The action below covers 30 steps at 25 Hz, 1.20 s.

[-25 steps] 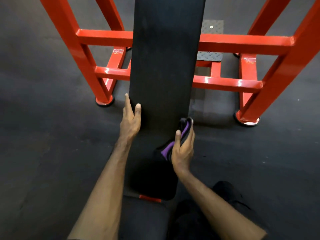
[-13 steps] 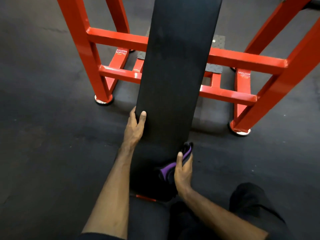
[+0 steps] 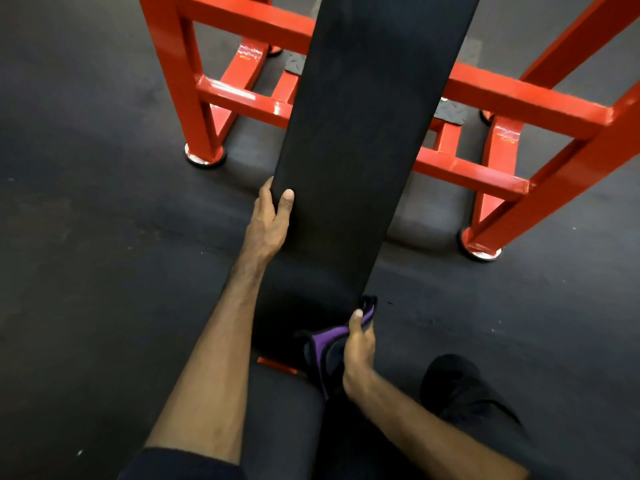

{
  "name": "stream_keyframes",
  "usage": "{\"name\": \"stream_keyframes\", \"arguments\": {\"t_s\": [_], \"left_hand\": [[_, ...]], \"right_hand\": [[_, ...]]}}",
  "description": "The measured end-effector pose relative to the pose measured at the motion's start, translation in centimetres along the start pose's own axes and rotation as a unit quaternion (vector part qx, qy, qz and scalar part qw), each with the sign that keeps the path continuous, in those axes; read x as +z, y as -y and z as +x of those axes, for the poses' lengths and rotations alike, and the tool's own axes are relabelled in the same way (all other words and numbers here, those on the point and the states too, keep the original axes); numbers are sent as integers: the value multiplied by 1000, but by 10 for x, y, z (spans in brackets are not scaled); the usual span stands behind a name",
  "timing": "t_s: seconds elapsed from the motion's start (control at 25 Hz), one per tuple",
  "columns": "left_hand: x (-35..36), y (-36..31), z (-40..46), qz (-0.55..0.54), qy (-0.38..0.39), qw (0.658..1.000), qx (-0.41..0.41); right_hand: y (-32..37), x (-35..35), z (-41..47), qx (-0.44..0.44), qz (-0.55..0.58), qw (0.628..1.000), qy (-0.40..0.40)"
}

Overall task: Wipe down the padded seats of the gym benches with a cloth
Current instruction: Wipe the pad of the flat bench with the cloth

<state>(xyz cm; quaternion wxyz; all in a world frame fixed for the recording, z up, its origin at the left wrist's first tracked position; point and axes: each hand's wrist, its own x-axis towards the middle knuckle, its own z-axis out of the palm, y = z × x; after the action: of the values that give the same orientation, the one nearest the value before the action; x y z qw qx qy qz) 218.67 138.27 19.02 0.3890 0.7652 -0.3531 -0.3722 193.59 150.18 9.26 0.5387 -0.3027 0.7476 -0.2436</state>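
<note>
The right hand (image 3: 358, 344) is gripping a bunched purple and black cloth (image 3: 325, 344), with the thumb laid over the top of it and the fingers curled round it below. It is pressing the cloth against the near right corner of the black padded seat (image 3: 363, 133). Compared with a second ago, this hand is now much closer to the person: it has been dragging the cloth down along the right edge of the pad, from about the middle of the visible part to almost the near end, where a small red bracket (image 3: 277, 366) is showing under the pad.

The left hand (image 3: 268, 223) is still holding the left edge of the seat, thumb on top and fingers wrapped under the side, so it is steadying the pad and not wiping.

Further out, the red steel frame (image 3: 502, 95) is standing on the dark rubber floor (image 3: 86, 202), and the pad is passing between its bars.

I judge that one stroke along the right side is nearly finishing. The far part of the pad is probably still waiting for the cloth.
</note>
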Motion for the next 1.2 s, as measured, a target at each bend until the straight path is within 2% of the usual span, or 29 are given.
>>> {"name": "stream_keyframes", "arguments": {"t_s": [0.16,0.24,0.32,0.4,0.44,0.52,0.6,0.68,0.72,0.8,0.88,0.92,1.0,1.04,1.2], "left_hand": [[-1,-2,-1,7,-9,1000,-7],[-2,-5,-2,4,4,1000,-22],[-2,-12,-7,0,4,999,-40],[-7,-19,-11,3,19,998,-65],[-11,-21,-14,12,29,996,-82],[-22,-16,-20,29,46,993,-109],[-34,-5,-30,48,43,992,-112],[-45,4,-47,72,18,991,-115],[-52,10,-58,81,5,989,-126],[-69,13,-85,89,-15,983,-161],[-81,13,-120,105,-42,973,-203],[-84,12,-139,126,-50,966,-219],[-87,14,-183,166,-65,954,-240],[-86,15,-206,181,-76,947,-255],[-76,21,-249,240,-82,909,-330]], "right_hand": [[76,5,38,-29,97,994,-28],[79,2,20,-49,74,996,-5],[68,-10,3,-27,55,998,31],[90,-30,6,-36,39,998,32],[115,-42,7,-74,32,996,35],[179,-65,0,-207,48,975,63],[236,-72,-12,-357,20,922,148],[268,-48,-15,-500,-39,837,218],[277,-23,-12,-566,-92,781,248],[275,42,-3,-670,-254,631,298],[242,101,1,-725,-415,459,301],[220,120,1,-741,-472,374,297],[178,141,-9,-736,-552,239,312],[161,146,-15,-725,-579,191,320],[110,156,-40,-696,-602,55,387]]}}
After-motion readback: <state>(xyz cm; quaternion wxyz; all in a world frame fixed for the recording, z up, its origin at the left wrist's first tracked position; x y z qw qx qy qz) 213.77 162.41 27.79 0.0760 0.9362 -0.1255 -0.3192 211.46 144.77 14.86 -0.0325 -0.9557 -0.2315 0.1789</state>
